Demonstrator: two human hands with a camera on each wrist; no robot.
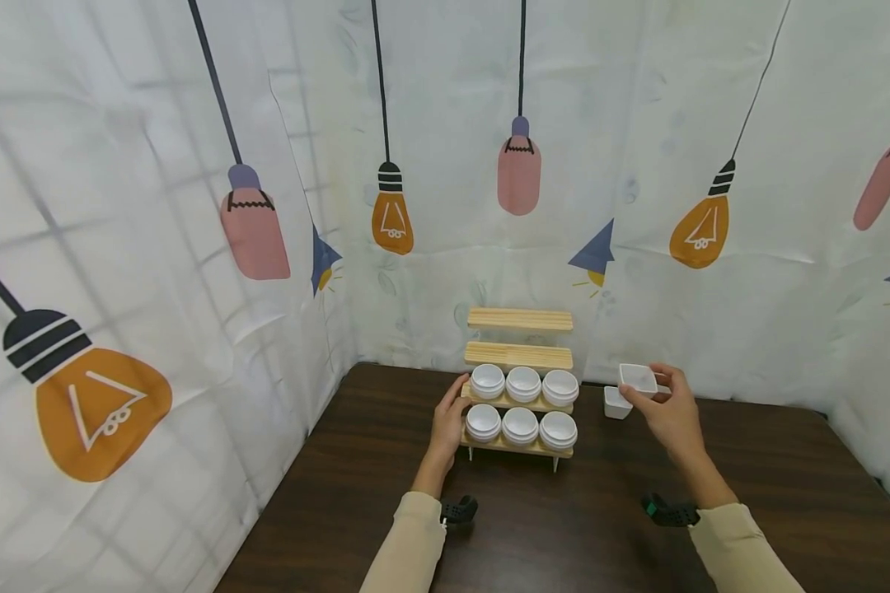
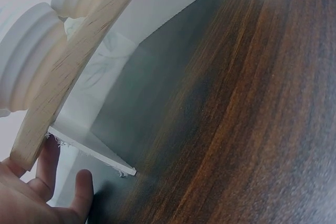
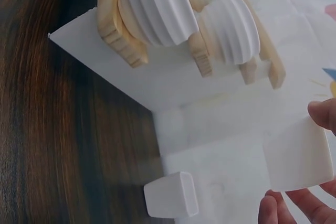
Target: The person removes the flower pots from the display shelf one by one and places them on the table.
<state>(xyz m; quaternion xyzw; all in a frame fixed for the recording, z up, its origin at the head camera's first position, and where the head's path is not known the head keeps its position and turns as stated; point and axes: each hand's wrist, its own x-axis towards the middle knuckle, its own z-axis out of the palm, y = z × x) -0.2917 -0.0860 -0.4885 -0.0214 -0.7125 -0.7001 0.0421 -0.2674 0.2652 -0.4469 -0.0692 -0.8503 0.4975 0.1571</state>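
Note:
A tiered wooden rack (image 1: 519,356) has white supports and pale slats. Stacked round white bowls (image 1: 521,426) fill its two lower tiers, three stacks on each. My left hand (image 1: 446,424) grips the rack's left end; in the left wrist view its fingers (image 2: 48,167) curl at the end of a slat beside the white support (image 2: 94,149). To the right of the rack, my right hand (image 1: 673,414) pinches a small square white bowl (image 3: 298,157) between thumb and fingers, raised above the table. Another square white bowl (image 3: 170,195) stands on the table just beyond it.
The rack's two upper slats (image 1: 520,319) bear no bowls. Everything stands near the back edge of a dark wood table (image 1: 564,527), close to a hanging white cloth (image 1: 445,280) printed with lamps. More cloth hangs along the left side.

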